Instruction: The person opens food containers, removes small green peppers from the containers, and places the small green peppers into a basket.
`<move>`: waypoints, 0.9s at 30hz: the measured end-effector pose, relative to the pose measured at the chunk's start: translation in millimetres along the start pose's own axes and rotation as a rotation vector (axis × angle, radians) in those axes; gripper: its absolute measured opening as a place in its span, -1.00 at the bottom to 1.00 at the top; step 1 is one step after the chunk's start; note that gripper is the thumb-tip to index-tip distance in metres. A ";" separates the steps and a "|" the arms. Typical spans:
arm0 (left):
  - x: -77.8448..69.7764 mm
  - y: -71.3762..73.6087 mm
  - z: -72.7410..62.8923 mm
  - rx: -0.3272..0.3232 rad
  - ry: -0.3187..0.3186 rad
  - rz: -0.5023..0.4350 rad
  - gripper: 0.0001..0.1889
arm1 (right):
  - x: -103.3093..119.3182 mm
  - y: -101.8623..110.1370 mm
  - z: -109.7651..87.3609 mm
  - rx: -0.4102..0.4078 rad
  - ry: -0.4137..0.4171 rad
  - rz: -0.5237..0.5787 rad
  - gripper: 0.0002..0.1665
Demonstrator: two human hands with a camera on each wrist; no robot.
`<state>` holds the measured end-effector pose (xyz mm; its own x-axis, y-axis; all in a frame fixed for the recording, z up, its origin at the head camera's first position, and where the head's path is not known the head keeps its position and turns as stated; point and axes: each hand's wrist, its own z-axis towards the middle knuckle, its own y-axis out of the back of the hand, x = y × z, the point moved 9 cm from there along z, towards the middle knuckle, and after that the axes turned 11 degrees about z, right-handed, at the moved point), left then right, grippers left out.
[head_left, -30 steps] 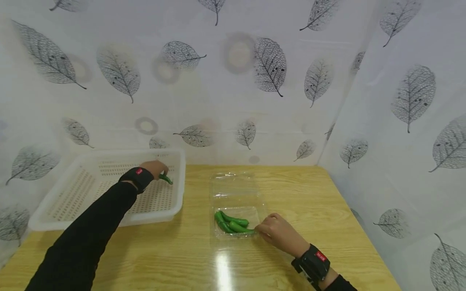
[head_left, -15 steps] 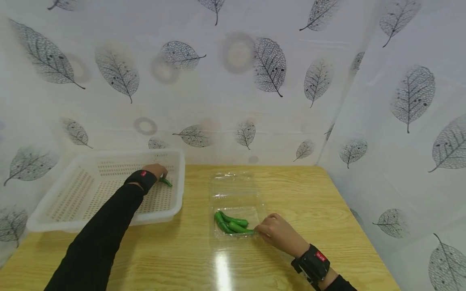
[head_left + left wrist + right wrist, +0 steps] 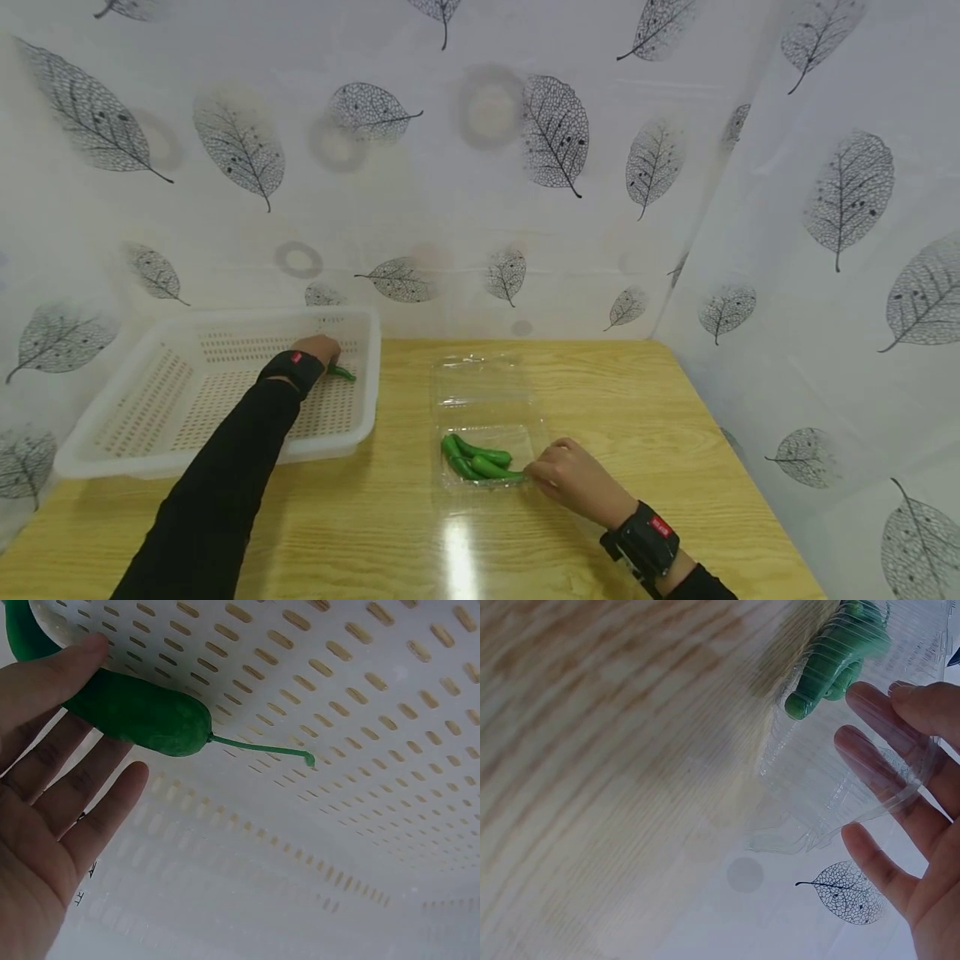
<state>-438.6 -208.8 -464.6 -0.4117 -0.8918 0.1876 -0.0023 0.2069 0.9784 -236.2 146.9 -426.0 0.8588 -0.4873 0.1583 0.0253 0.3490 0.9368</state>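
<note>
Inside the white perforated basket (image 3: 371, 417), at its right end, my left hand (image 3: 318, 348) pinches a green chili pepper (image 3: 342, 372). In the left wrist view the thumb lies over the pepper (image 3: 154, 716), and its thin stem points out over the slotted basket floor. My right hand (image 3: 576, 482) holds the right edge of a clear plastic clamshell box (image 3: 480, 414) between thumb and fingers; in the right wrist view some fingers show through the clear wall (image 3: 821, 787). Several green chili peppers (image 3: 456, 460) lie in the box's near half, and its lid stands folded back.
The wooden table (image 3: 360, 517) bears the basket at the left and the box near the middle. A white curtain (image 3: 450, 183) with a leaf print hangs behind the table and along its right side.
My left forearm and wrist have shifted a little to the right, while the pepper stays in nearly the same spot above the basket floor. The right hand and the box have not visibly moved.
</note>
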 end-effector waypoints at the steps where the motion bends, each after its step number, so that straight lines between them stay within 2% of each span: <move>1: 0.0 -0.5 0.1 -0.002 -0.002 0.000 -0.84 | -0.2 -0.2 -0.1 -0.001 -0.001 0.002 -0.80; 6: 0.7 -3.2 1.4 0.012 0.011 -0.001 -0.84 | -0.5 -0.2 -0.4 -0.004 0.000 -0.002 -0.79; 17: 2.1 -12.6 4.1 0.107 0.058 0.014 -0.83 | 0.0 0.0 -1.2 -0.014 -0.001 -0.003 -0.78; 21: 0.9 -10.2 0.6 0.119 0.044 0.015 -0.83 | 1.4 1.0 -1.0 -0.015 0.003 -0.003 -0.79; 27: -0.4 -3.6 -7.9 0.140 -0.002 0.003 -0.68 | 1.5 1.5 -0.6 -0.005 0.005 -0.003 -0.80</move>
<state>-431.2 -212.3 -467.5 -0.4135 -0.8904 0.1903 -0.1281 0.2638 0.9560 -234.5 147.2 -424.5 0.8610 -0.4846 0.1544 0.0301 0.3516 0.9357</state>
